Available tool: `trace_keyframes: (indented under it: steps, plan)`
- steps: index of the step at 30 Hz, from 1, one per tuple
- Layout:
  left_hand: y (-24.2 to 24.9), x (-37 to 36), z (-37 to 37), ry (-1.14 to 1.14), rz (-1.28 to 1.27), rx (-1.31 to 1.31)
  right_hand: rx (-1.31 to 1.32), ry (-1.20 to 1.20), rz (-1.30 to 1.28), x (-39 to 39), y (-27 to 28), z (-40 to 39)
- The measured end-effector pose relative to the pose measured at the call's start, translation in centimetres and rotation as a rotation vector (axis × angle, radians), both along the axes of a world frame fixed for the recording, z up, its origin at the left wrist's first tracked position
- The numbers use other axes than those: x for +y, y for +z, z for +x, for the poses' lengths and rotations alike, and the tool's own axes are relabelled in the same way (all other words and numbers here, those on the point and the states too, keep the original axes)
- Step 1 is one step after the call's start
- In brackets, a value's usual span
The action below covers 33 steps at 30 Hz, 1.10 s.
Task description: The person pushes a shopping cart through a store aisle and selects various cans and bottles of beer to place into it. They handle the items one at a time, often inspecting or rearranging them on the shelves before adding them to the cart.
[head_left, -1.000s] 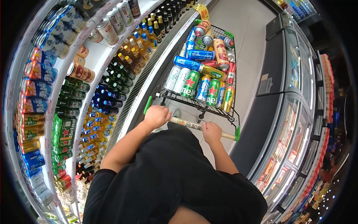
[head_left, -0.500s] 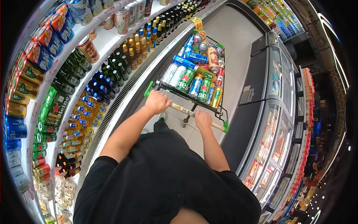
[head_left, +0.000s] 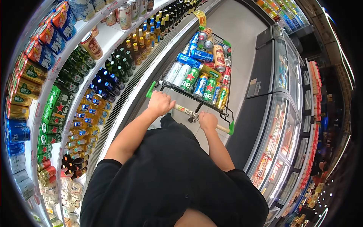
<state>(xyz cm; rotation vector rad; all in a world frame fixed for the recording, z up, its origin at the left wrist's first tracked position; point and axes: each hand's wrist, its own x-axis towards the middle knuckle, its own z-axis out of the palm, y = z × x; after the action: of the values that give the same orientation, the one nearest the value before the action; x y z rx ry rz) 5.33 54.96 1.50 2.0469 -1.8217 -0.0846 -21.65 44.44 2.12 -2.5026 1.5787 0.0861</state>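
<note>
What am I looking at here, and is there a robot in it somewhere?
There's no robot: this is a person with bare hands, wearing a camera on the head. It looks forward and down, so you see the black shirt and both arms from above. The left hand and right hand each have their fingers curled around the handle of a wire shopping cart. In the cart is a pile of cans, including a green one with a red star. On the left are shelves of bottles and cans; on the right, dark display cases with glass. The curved, dark-edged picture suggests a very wide lens.
</note>
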Motion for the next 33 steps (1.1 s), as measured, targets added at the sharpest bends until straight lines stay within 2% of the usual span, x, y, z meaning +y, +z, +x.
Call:
trace_keyframes:
  steps: [9,18,21,22,24,25,28,30,32,33]
  plan:
    - [0.2,-0.1,-0.9,0.022,0.028,-0.033,-0.056,0.021,-0.060,0.5,-1.0,-1.2]
    - [0.4,-0.7,-1.2,0.039,0.020,-0.059,-0.103,-0.018,-0.002,0.1,0.1,-1.1]
    - [0.8,-1.0,-1.6,0.104,0.085,0.007,-0.275,-0.025,-0.010,0.0,0.1,-1.6]
    - [1.1,-1.3,-1.6,0.134,0.124,0.038,-0.409,-0.012,-0.045,-0.3,0.1,-1.6]
    - [1.6,-2.4,-1.6,0.208,-0.010,0.205,-0.676,0.003,-0.102,-1.0,0.4,-1.6]
    - [2.0,-2.8,-2.0,0.240,-0.071,0.290,-0.727,0.037,-0.113,-2.0,1.0,-1.2]
    - [3.6,-6.5,-2.3,0.184,-0.098,0.297,-0.892,-0.156,0.192,-6.7,0.1,1.6]
    - [3.4,-9.8,-3.0,0.211,-0.026,0.360,-0.848,-0.249,0.408,-10.6,-0.8,4.2]
    - [1.4,-13.0,-3.4,0.241,0.133,0.401,-0.760,-0.329,0.552,-14.8,-6.8,6.7]
    - [-0.1,-14.4,-3.5,0.258,0.252,0.407,-0.628,-0.234,0.477,-15.8,-7.5,7.9]
